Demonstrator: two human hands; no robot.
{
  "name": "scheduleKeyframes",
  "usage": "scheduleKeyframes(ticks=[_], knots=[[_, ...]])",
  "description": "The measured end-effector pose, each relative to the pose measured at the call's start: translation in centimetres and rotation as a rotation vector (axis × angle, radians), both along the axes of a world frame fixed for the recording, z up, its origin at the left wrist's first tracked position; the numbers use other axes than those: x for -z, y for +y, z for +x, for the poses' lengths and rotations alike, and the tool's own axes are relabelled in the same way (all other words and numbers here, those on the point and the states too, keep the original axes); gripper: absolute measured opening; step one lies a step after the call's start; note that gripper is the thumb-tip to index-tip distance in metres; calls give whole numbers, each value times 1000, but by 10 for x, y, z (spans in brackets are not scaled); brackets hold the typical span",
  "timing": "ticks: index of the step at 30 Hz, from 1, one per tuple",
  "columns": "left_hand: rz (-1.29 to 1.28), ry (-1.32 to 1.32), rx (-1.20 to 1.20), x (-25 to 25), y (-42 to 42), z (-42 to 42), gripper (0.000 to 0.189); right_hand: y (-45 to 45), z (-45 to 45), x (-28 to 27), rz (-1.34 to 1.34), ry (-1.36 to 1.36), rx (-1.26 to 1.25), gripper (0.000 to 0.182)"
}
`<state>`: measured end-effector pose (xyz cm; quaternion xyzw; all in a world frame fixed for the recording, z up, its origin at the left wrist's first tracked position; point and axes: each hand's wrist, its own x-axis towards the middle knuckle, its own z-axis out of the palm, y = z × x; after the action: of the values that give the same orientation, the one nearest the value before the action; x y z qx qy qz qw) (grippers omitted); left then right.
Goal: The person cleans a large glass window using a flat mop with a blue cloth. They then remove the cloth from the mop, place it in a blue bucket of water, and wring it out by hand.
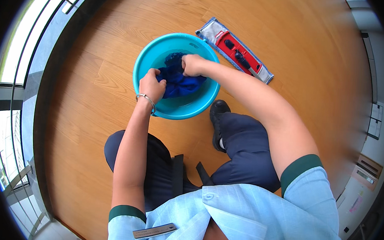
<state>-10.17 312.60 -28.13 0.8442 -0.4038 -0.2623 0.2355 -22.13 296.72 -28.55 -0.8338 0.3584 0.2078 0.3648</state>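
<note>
A turquoise plastic bucket [176, 114] stands on the wood floor just ahead of my feet, with some water inside. Bunched in it is a dark blue cloth [182, 86], partly in the water. At the bucket's left side my left hand [153, 84] grips one edge of the cloth; a bracelet circles that wrist. My right hand [192, 65] is closed on the cloth's upper right part, over the bucket's middle. Small bubbles show by the darker wet part of the cloth.
A flat mop head [237, 52] with a red plate and grey-blue pad lies right of the bucket, its handle passing behind my right arm. My black shoe [218, 125] is near the bucket. Windows with a railing [15, 76] line the left; a white wall [375, 138] is at right.
</note>
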Motion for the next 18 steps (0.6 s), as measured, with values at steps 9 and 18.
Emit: scheduleKeyframes(ticks=[9,18], knots=[[-236,487,-158,-48,3,10,47,-10,-12,-27,137,223,-286,63],[-648,1000,-199,-134,27,22,53,-42,-28,-76,938,-355,345,22]])
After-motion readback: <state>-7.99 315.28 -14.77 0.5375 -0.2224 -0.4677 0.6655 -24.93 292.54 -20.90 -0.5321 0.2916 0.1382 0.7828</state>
